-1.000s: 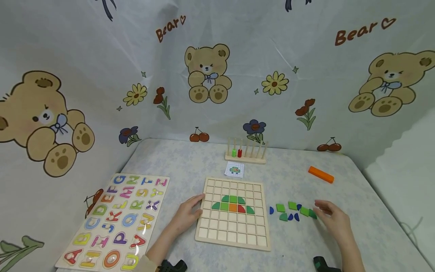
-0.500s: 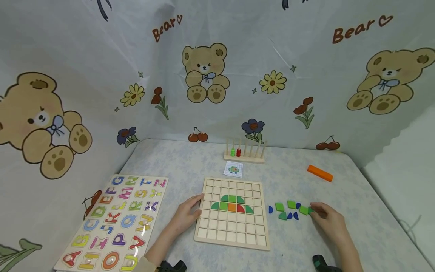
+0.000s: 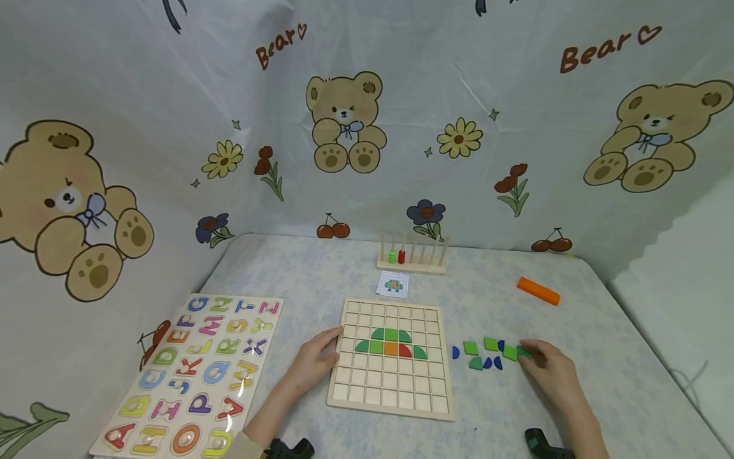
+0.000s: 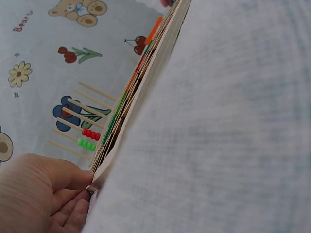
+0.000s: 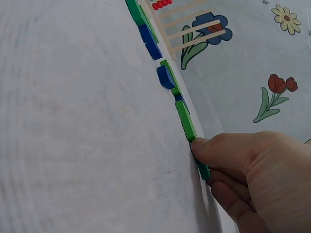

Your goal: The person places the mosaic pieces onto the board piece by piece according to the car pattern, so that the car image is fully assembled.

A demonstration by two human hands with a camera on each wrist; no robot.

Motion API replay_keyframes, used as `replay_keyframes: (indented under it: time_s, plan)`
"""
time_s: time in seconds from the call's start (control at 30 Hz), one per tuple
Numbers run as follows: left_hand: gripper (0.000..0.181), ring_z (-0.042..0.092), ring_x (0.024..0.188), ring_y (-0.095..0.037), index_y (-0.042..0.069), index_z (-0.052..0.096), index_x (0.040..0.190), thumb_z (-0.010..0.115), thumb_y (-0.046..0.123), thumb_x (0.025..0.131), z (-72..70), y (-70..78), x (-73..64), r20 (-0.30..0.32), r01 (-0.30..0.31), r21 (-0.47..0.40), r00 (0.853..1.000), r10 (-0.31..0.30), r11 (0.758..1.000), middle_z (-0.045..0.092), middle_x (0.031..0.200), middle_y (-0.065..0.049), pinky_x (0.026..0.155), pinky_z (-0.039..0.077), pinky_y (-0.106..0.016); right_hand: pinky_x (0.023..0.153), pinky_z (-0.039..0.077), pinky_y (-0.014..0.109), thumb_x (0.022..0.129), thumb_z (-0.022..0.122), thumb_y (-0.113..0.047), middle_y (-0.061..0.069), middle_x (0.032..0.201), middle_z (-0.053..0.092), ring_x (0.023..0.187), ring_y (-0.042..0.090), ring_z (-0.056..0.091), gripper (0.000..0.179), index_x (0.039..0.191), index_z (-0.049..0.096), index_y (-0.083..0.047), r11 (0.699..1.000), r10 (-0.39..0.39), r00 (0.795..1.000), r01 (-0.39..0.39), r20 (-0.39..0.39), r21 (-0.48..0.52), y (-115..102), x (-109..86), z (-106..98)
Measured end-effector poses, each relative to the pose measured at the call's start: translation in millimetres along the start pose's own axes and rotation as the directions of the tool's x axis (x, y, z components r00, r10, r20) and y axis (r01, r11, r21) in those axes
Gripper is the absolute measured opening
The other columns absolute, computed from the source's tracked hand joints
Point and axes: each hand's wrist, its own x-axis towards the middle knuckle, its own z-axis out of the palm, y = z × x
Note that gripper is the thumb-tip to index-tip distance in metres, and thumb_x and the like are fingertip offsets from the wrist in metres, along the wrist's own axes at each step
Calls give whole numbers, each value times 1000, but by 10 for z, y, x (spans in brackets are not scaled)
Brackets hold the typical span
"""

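Observation:
A wooden grid board (image 3: 390,395) lies mid-table with green, orange and red pieces set in several cells. My left hand (image 3: 312,363) holds its left edge; in the left wrist view the thumb and fingers (image 4: 73,177) pinch the rim. Right of the board, my right hand (image 3: 553,373) pinches a dark green quarter-round piece (image 5: 203,170) between thumb and fingers, at table level. Touching or just beside that piece is a bright green square (image 3: 510,352). Around it lie more green squares (image 3: 471,348), a dark green quarter-round (image 3: 476,363) and several blue half-rounds (image 3: 497,363).
An alphabet board (image 3: 189,376) covers the table's left. Behind the grid board are a pattern card (image 3: 393,285) and a peg stand (image 3: 410,264) with green and red beads. An orange bar (image 3: 538,291) lies at the back right. A bear-printed cloth (image 3: 229,95) hangs behind.
My right hand has moved slightly left and its fingers have closed on the dark green quarter-round piece. The left hand stays at the board's edge.

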Motion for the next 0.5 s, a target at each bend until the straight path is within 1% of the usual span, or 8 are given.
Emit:
replay_keyframes:
  time_s: [0.1, 0.27, 0.33, 0.5]
  plan:
    - [52, 41, 129, -29, 3, 48, 138, 62, -1, 87, 0, -4, 0, -2, 1, 3, 1000, -1, 1000, 47, 138, -15, 105, 35, -45, 82, 49, 52, 86, 66, -6, 23, 112, 60, 99, 37, 57, 32, 115, 61, 5, 1000, 1, 1000, -1, -2, -12, -6, 5, 10]
    - [52, 42, 127, -32, 2, 48, 137, 62, -2, 87, 2, -16, 0, -11, -25, 8, 1000, 25, 1000, 48, 137, -17, 104, 36, -48, 82, 48, 53, 86, 66, -7, 23, 110, 60, 99, 38, 56, 32, 115, 60, 5, 1000, -3, 1000, 2, -6, -20, -14, 11, 22]
    - [52, 43, 127, -33, 1, 48, 137, 62, -2, 86, 2, -20, 3, -13, -39, 13, 999, 39, 999, 48, 136, -18, 103, 36, -49, 83, 47, 54, 86, 66, -7, 23, 111, 61, 101, 38, 55, 32, 115, 61, 4, 1000, -20, 1000, 20, -11, -22, -8, 14, 28]
    - [52, 42, 128, -31, 2, 48, 137, 62, -1, 87, 1, -15, 5, -11, -30, 15, 999, 30, 999, 48, 137, -16, 104, 36, -47, 83, 47, 54, 84, 68, -6, 22, 113, 61, 103, 38, 54, 33, 115, 63, 2, 998, -63, 997, 62, -35, -27, 3, 15, 50]
